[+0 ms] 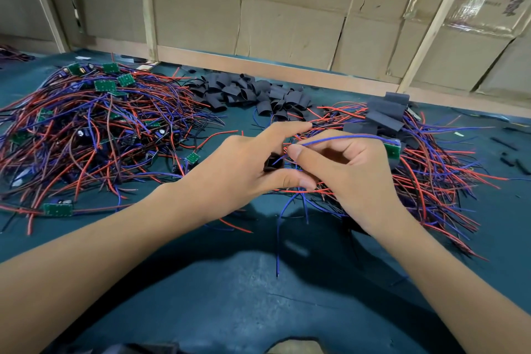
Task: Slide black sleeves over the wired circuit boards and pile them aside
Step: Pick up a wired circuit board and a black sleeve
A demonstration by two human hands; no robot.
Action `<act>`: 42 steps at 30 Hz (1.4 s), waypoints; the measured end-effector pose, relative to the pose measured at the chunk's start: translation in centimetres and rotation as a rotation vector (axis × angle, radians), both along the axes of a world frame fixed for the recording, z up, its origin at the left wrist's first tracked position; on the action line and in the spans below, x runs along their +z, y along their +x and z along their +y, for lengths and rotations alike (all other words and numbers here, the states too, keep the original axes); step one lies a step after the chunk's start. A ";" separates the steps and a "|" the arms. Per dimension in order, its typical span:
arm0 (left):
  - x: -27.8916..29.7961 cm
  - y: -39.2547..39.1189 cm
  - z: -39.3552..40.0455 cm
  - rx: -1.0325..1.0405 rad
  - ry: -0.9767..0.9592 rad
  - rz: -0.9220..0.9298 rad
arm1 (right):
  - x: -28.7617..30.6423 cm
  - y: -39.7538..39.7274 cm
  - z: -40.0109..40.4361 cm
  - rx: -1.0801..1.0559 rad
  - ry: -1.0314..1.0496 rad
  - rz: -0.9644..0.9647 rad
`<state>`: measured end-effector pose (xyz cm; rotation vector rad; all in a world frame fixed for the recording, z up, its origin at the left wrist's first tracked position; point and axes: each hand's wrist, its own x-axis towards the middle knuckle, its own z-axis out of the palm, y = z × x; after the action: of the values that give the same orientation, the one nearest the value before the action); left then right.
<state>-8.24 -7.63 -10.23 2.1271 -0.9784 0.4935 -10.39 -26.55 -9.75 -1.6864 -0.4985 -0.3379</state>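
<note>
Two bare forearms reach in from the near edge over a dark teal work surface (230,296). The left hand (247,164) holds a short black tube sleeve (273,163) between its thumb below and curled fingers, with the index finger stretched out above; the sleeve's open end faces the other hand. The right hand (342,169) pinches a thin blue wire (344,139) between thumb and forefinger, the wire's tip sitting at the mouth of the sleeve. That wire arcs away to the right to a small green circuit board (392,150), which hangs just beyond the right hand's knuckles. Another blue wire (278,238) trails down from under the hands toward the near edge.

Under and to the right of the hands lies a pile of boards already in black sleeves (388,118), their red and blue leads fanning out. To the left, well apart from it, spreads a larger tangle of red, blue and black wires with bare green boards (94,123). Farther back, between the two piles, sits a heap of loose black sleeves (250,93). Behind everything stands a wall of brown cardboard sheets (287,23) framed by pale wooden strips.
</note>
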 end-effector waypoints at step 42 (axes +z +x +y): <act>2.4 0.4 2.9 0.198 0.029 -0.409 | 2.8 0.4 -1.8 0.288 0.865 0.395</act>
<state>-7.89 -4.73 -7.82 2.2065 -0.9987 1.0499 -9.96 -28.30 -6.98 -0.7911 -0.2325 0.0125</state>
